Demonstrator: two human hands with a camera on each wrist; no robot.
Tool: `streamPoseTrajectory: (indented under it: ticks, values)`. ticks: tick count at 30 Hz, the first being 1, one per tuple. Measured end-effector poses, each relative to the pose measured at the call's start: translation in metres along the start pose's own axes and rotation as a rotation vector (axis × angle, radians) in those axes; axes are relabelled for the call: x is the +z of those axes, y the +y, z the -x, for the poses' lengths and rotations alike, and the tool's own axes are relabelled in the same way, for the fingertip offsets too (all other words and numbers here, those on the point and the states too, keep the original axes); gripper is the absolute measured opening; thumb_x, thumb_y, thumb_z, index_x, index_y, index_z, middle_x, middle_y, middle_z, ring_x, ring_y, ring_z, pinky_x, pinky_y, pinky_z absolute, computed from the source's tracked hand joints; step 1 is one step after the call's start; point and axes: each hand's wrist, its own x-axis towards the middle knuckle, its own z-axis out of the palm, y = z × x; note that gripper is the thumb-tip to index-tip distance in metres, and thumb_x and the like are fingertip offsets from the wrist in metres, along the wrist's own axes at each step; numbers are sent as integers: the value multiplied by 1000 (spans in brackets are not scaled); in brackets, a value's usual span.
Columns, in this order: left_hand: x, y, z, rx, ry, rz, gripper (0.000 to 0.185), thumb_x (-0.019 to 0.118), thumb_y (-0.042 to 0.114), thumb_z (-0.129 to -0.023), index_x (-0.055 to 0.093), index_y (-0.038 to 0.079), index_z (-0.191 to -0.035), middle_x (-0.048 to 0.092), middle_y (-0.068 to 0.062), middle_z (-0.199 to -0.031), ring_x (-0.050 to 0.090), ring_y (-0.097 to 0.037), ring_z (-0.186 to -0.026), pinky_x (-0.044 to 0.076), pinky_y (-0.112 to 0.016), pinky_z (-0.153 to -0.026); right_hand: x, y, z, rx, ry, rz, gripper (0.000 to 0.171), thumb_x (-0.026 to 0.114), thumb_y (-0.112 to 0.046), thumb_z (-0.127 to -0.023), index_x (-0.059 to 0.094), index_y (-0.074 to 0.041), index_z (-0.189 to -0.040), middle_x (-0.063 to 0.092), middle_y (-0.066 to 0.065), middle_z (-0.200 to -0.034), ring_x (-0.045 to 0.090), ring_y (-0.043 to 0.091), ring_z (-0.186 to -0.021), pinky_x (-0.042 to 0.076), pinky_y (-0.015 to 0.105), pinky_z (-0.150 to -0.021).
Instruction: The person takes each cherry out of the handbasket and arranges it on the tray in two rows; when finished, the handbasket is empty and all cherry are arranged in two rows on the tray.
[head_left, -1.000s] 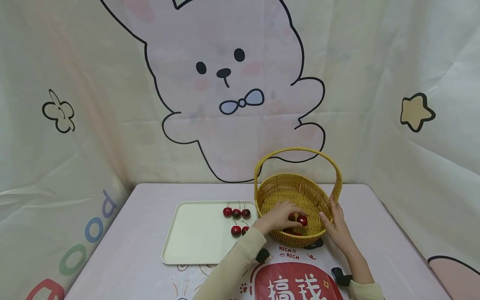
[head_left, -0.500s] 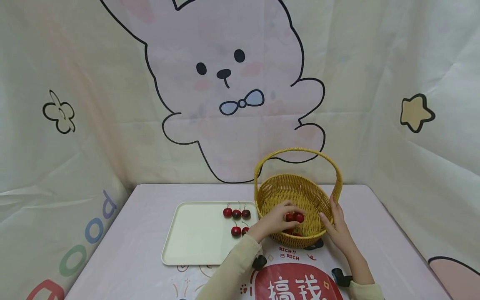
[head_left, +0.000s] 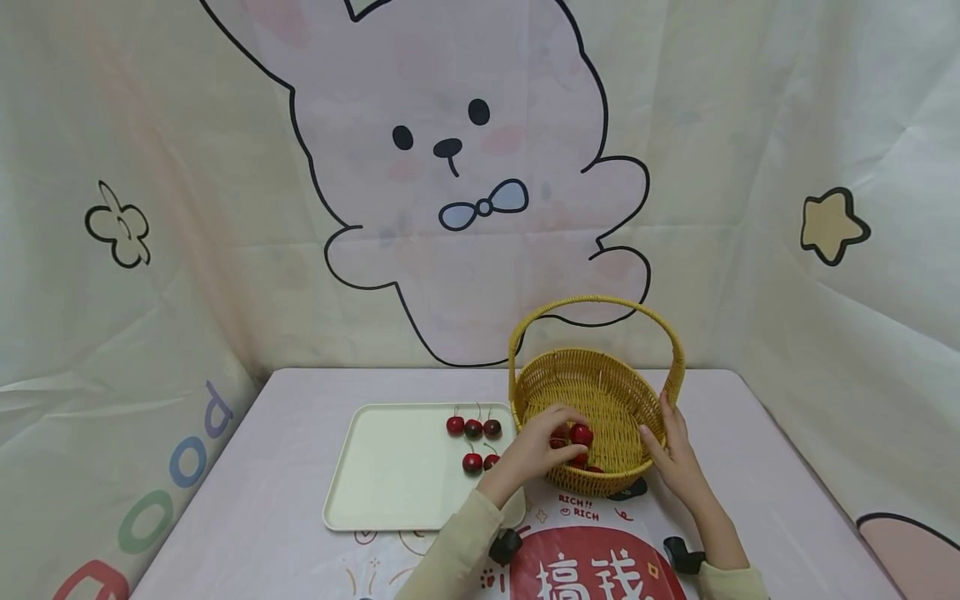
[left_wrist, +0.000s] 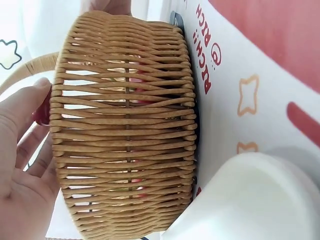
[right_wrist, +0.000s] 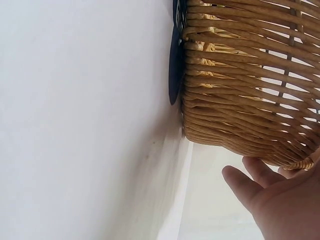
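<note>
My left hand (head_left: pixel 538 443) is over the near left side of the yellow wicker basket (head_left: pixel 592 375), its thumb and fingers round a dark red cherry (left_wrist: pixel 43 109) at the rim. Other red cherries (head_left: pixel 581 435) show at the fingertips, and more lie low inside the basket, partly covered by the hand. My right hand (head_left: pixel 678 454) holds the basket's right side, thumb at the rim and fingers along the outside near the handle's foot. In the right wrist view the fingers (right_wrist: pixel 245 182) lie against the woven wall.
Left of the basket lies a cream tray (head_left: pixel 397 467) with several stemmed cherries (head_left: pixel 472 427) at its right end. My left forearm crosses the tray's near right corner. The basket handle (head_left: pixel 596 298) arches upright, and a printed cloth wall (head_left: pixel 690 250) stands behind the table.
My left hand has drawn left inside the basket, toward its near left rim, and the cherries at its fingers shifted left too. The right hand and the basket have stayed put.
</note>
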Motion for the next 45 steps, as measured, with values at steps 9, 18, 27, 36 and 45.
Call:
streamPoseTrajectory:
  ticks: [9, 18, 27, 36, 45]
  values:
    - [-13, 15, 15, -13, 32, 42, 32, 67, 23, -86, 60, 16, -116, 60, 1, -107, 54, -4, -84, 49, -16, -72, 0, -1, 1, -1, 4, 1, 71, 46, -23, -97, -1, -15, -150, 3, 29, -149, 21, 56, -128, 24, 73, -92]
    - [-27, 18, 31, -15, 69, 71, 28, 65, 19, -87, 62, 16, -115, 56, 3, -114, 57, -4, -82, 50, -14, -74, 0, 0, 0, -6, 0, -1, 71, 46, -23, -97, -1, -15, -150, 2, 28, -150, 19, 56, -128, 23, 74, -92]
    - [-41, 6, 47, -106, 37, 103, 33, 65, 15, -87, 62, 17, -119, 56, 1, -115, 60, -10, -89, 52, -17, -75, -1, 0, 0, -4, 1, -9, 70, 45, -23, -97, -1, -16, -150, 1, 28, -150, 17, 56, -129, 22, 75, -92]
    - [-65, -4, 59, -181, 36, 106, 33, 67, 11, -84, 64, 17, -116, 59, 1, -108, 63, -8, -84, 52, -17, -73, -1, -1, -1, -18, -3, 0, 71, 46, -22, -97, -2, -16, -150, 1, 29, -150, 18, 57, -128, 23, 75, -91]
    - [-80, -23, 74, -272, 51, 37, 37, 70, 15, -82, 62, 11, -118, 63, 0, -104, 64, -11, -87, 53, -20, -73, -1, 1, 0, -12, -4, -4, 71, 46, -22, -97, -1, -15, -150, 2, 30, -149, 18, 57, -128, 23, 75, -91]
